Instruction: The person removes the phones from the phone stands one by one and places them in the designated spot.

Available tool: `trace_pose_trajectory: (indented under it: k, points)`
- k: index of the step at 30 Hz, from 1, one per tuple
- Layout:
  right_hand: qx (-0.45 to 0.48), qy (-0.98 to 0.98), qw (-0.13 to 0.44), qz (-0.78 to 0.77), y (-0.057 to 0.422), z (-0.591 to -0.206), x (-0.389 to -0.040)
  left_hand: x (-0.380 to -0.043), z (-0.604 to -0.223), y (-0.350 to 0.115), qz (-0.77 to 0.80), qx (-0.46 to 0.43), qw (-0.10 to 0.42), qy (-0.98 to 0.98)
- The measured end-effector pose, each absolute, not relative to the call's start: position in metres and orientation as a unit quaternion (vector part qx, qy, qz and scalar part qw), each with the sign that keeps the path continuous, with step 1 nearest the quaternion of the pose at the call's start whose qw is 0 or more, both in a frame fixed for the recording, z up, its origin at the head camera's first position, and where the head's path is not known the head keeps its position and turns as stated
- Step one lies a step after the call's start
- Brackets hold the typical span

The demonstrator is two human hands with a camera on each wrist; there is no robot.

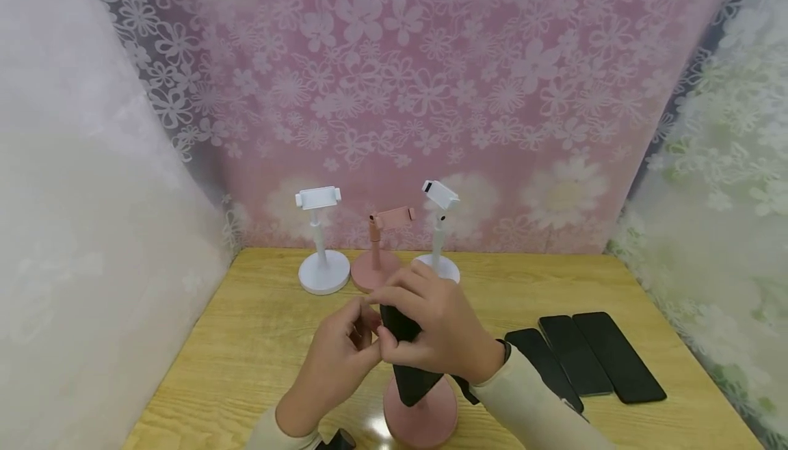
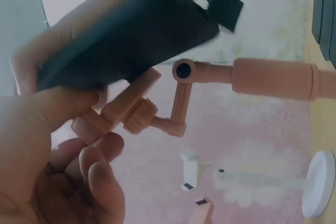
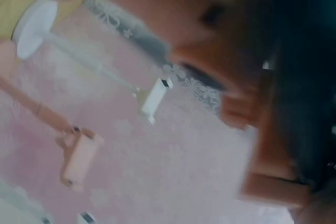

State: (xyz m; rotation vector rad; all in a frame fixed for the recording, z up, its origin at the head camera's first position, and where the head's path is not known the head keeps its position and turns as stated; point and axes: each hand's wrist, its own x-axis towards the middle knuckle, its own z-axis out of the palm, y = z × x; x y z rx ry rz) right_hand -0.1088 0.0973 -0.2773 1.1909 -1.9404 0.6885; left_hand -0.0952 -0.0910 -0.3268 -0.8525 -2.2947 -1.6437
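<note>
A black smartphone [image 1: 415, 383] is tilted over a pink phone stand [image 1: 425, 426] near the front of the table. My right hand [image 1: 442, 323] grips the phone across its upper part, thumb on the near side. My left hand [image 1: 335, 358] is at the phone's left edge, its fingertips close to the right thumb. In the left wrist view, the left thumb and fingers pinch the end of the stand's clamp [image 2: 123, 106], right against the phone's edge. The stand's jointed arm [image 2: 181, 100] runs from the clamp to its pole. The right wrist view is blurred, with the phone dark at its right side.
Behind stand a white phone stand [image 1: 323, 272], another pink stand [image 1: 374, 269] and a second white stand [image 1: 440, 197], partly covered by my right hand. Three black phones [image 1: 575, 354] lie at the right. Flowered curtains [image 1: 394, 94] enclose the wooden table [image 1: 246, 340].
</note>
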Motion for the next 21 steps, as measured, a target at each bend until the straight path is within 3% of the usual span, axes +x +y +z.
trace_pose_trajectory:
  k: [10,21]
  points:
    - [0.497,-0.704,0.438,0.254,0.130,-0.281,-0.080,-0.097,-0.335,-0.088,-0.587,-0.289,0.103,-0.749]
    - [0.353,-0.739,0.523,0.238,0.245,-0.329,-0.066,-0.100,-0.333,-0.090,-0.599,-0.293,0.066,-0.742]
